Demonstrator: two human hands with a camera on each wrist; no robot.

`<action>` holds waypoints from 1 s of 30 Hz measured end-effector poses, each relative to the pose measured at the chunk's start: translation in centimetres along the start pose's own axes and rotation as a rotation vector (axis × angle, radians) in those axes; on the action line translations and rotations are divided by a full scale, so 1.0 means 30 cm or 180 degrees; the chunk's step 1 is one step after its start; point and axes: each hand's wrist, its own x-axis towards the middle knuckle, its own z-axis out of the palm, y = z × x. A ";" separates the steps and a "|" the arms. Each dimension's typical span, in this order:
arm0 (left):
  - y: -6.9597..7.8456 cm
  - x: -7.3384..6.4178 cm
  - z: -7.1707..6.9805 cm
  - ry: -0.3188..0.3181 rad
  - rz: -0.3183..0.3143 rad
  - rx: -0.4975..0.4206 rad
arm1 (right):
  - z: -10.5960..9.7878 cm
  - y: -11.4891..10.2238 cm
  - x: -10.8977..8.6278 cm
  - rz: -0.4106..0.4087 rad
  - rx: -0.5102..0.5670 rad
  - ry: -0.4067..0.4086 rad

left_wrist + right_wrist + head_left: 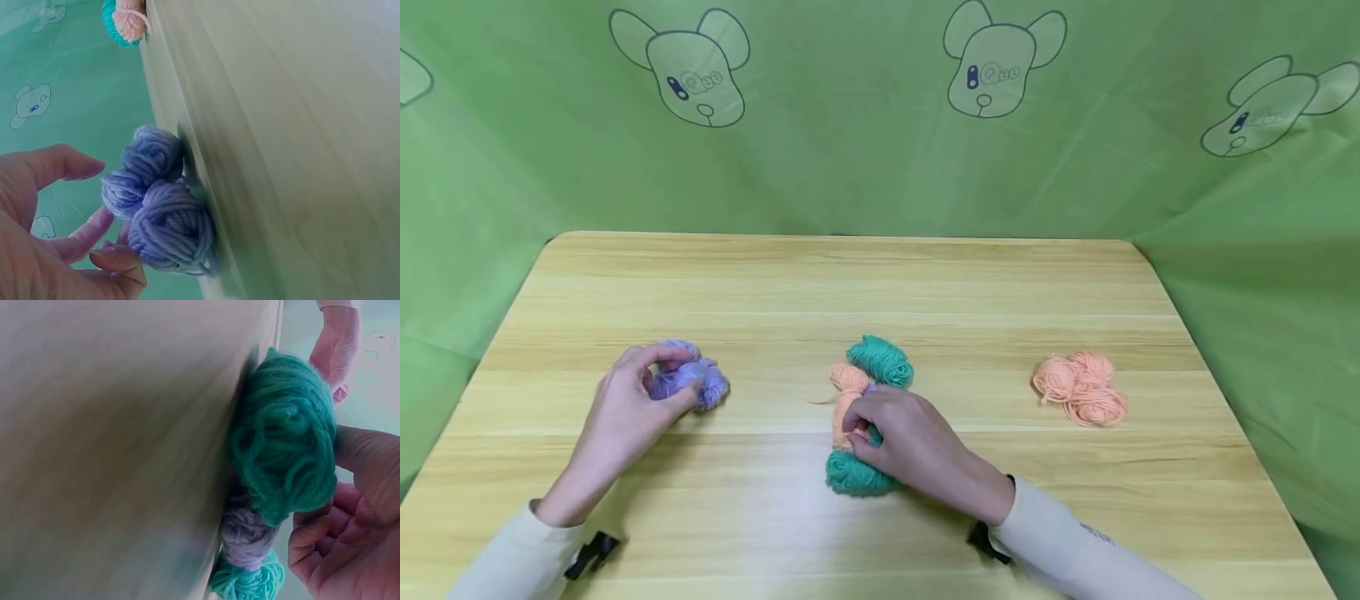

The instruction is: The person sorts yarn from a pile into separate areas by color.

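We list one counter (962,300); mid-counter, a green-and-peach yarn group (848,407), long axis running away from us; over it the right hand (913,437), grip unclear; leftward, the left hand (634,408), loosely parted about purple yarn (702,383).

Lilac on left yarn balls (702,377), peach on right yarn balls (1082,387); teal, peach and lilac among central skeins (845,408); yellowish wood grain across tabletop (955,300); dark cartoon-head outlines (697,77) on green backdrop (865,167).

Head view high, downward — wrist views low, sideways, close — teal yarn (880,361) in all
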 end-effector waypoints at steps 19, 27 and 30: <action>0.044 -0.025 0.032 0.0390 0.0459 -0.0217 | -0.055 0.020 -0.007 0.0266 0.0960 0.0201; 0.069 -0.035 0.050 0.0171 0.0394 -0.0400 | -0.072 0.016 -0.009 0.0408 0.1485 0.0309; 0.079 -0.038 0.063 0.0029 0.0400 -0.0499 | -0.076 0.016 -0.012 0.0494 0.1672 0.0363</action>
